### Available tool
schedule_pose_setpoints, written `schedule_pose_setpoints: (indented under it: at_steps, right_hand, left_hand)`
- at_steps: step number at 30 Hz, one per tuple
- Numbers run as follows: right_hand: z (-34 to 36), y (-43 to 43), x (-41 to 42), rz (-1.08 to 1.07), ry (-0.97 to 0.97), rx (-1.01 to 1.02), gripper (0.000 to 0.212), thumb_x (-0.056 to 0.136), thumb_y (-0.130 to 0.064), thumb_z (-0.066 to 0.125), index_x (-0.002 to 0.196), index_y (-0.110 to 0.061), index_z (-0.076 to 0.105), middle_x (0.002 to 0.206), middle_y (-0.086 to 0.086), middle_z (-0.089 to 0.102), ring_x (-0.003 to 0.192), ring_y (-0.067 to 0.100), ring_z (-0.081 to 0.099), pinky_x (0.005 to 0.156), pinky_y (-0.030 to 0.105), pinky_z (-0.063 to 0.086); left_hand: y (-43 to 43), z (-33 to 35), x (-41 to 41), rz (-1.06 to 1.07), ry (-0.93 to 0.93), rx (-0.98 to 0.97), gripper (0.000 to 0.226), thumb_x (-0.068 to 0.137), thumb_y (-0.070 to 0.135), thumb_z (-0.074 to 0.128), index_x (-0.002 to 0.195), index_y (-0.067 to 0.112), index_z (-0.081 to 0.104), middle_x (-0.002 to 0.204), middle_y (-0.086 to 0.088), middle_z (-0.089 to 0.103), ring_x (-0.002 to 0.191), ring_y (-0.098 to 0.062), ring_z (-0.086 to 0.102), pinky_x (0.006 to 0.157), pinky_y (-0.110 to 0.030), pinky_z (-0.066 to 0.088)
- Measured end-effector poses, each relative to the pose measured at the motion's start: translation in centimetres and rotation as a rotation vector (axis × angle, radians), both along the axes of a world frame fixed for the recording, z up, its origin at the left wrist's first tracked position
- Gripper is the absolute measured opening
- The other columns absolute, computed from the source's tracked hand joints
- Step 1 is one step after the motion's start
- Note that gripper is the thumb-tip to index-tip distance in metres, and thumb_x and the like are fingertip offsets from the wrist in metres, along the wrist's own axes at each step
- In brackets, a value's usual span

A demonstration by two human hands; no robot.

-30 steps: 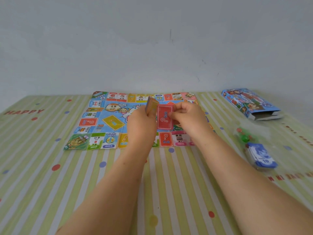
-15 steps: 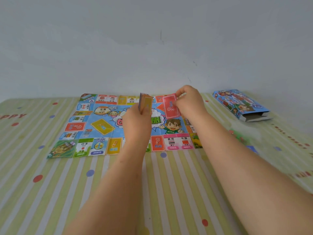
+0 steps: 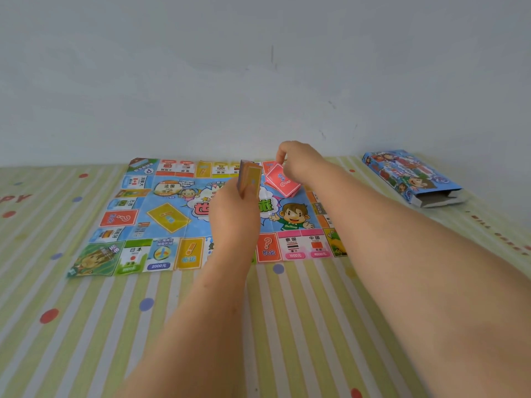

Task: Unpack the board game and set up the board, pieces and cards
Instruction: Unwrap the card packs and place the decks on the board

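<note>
Right hand (image 3: 298, 162) pinches red cards (image 3: 283, 183) by short edge near far right corner of board (image 3: 172, 219), perhaps touching it. Left hand (image 3: 232, 214) grips yellow cards (image 3: 250, 179) above board middle. Cards light, slippery: hold edges.

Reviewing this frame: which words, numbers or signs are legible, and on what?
"机会": red square, board
"命运": yellow square
"日本": green-topped square
"2000元": blue square
"泰国", "1000元": pink square
"中国": next pink square
"法国": round centre picture
"?": red card
"PY": tablecloth, cut by frame edge
Box print, remaining squares: too blurred.
</note>
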State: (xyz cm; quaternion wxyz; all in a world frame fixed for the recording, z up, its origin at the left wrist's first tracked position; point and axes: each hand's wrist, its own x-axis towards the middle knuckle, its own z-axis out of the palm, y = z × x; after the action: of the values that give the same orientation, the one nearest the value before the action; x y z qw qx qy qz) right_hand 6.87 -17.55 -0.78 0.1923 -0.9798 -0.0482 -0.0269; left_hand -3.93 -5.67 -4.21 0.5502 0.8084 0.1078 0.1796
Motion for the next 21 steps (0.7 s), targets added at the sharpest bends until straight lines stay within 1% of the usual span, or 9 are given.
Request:
schedule_pose_setpoints:
  at_steps: [3, 8, 10, 14, 17, 19, 21]
  right_hand:
    - [-0.6, 0.0, 0.4, -0.001, 0.012, -0.030, 0.026, 0.095, -0.006, 0.049, 0.119, -0.014, 0.055, 0.131, 0.010, 0.054, 0.115, 0.027, 0.055, 0.083, 0.035, 0.052]
    - [-1.2, 0.2, 0.9, -0.019, 0.044, -0.106, 0.028, 0.093, -0.012, 0.056, 0.121, -0.008, 0.058, 0.127, 0.014, 0.059, 0.114, 0.029, 0.058, 0.088, 0.037, 0.053]
    - [-1.5, 0.2, 0.9, -0.033, 0.037, -0.118, 0.031, 0.093, -0.012, 0.057, 0.123, -0.007, 0.059, 0.125, 0.014, 0.061, 0.112, 0.029, 0.059, 0.088, 0.037, 0.053]
    - [-1.0, -0.2, 0.6, -0.037, 0.000, -0.060, 0.031, 0.094, -0.016, 0.053, 0.123, -0.009, 0.061, 0.126, 0.012, 0.061, 0.112, 0.026, 0.059, 0.084, 0.035, 0.051]
    - [-0.3, -0.5, 0.1, 0.019, 0.024, -0.034, 0.029, 0.093, -0.028, 0.060, 0.115, -0.010, 0.067, 0.121, 0.009, 0.065, 0.108, 0.024, 0.062, 0.085, 0.034, 0.051]
    - [0.0, -0.5, -0.4, 0.055, 0.086, -0.070, 0.037, 0.087, -0.039, 0.067, 0.112, -0.011, 0.068, 0.118, 0.008, 0.066, 0.104, 0.024, 0.063, 0.083, 0.033, 0.051]
    - [0.0, -0.5, -0.9, 0.073, 0.131, -0.098, 0.043, 0.084, -0.040, 0.070, 0.115, -0.010, 0.067, 0.119, 0.009, 0.065, 0.105, 0.024, 0.062, 0.084, 0.034, 0.050]
  left_hand:
    - [0.0, 0.0, 0.1, 0.005, 0.004, 0.000, 0.030, 0.099, 0.028, 0.046, 0.069, 0.028, 0.048, 0.073, 0.005, 0.058, 0.083, -0.030, 0.067, 0.072, -0.046, 0.055]
    - [0.0, 0.0, 0.1, 0.009, 0.000, -0.005, 0.029, 0.099, 0.027, 0.045, 0.070, 0.026, 0.048, 0.081, -0.004, 0.064, 0.082, -0.030, 0.068, 0.070, -0.044, 0.055]
    - [0.1, -0.1, 0.1, 0.013, 0.005, -0.002, 0.029, 0.099, 0.027, 0.045, 0.070, 0.026, 0.048, 0.081, -0.004, 0.064, 0.083, -0.030, 0.068, 0.070, -0.044, 0.055]
    - [0.2, -0.1, 0.2, 0.011, 0.017, -0.001, 0.026, 0.099, 0.027, 0.045, 0.074, 0.025, 0.051, 0.073, 0.005, 0.058, 0.082, -0.029, 0.068, 0.069, -0.043, 0.055]
    - [0.2, -0.1, 0.3, 0.013, 0.028, 0.000, 0.022, 0.099, 0.027, 0.045, 0.080, 0.020, 0.054, 0.075, 0.003, 0.060, 0.081, -0.028, 0.068, 0.069, -0.043, 0.055]
    - [0.1, 0.0, 0.2, 0.017, 0.035, -0.004, 0.024, 0.099, 0.027, 0.045, 0.076, 0.024, 0.051, 0.073, 0.005, 0.058, 0.082, -0.028, 0.068, 0.070, -0.044, 0.055]
    - [0.1, 0.0, 0.1, 0.020, 0.039, 0.003, 0.026, 0.099, 0.027, 0.045, 0.073, 0.026, 0.050, 0.074, 0.004, 0.059, 0.082, -0.028, 0.068, 0.071, -0.045, 0.056]
